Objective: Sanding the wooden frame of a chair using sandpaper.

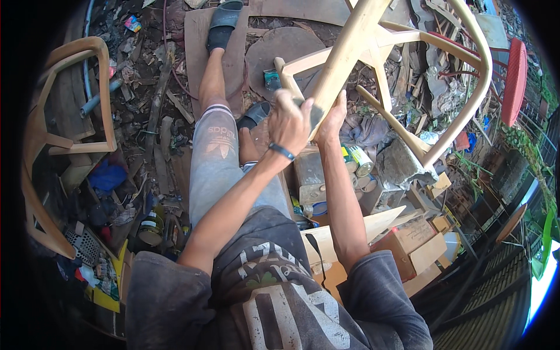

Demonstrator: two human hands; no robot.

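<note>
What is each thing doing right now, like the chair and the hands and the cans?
Wooden chair frame: unfinished, tipped over, held up by one leg.
Left hand: closed grip on a dark sanding piece against the leg.
Right hand: wrapped around the same leg.
Tin can: lying on its side.
Second chair frame: resting untouched at left.

Paint tins point(357, 161), cardboard boxes point(415, 242) — another chair frame point(76, 99) left.

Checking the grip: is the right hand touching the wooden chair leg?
Touching. The head view shows the right hand wrapped against the wooden chair leg, no gap.
</note>
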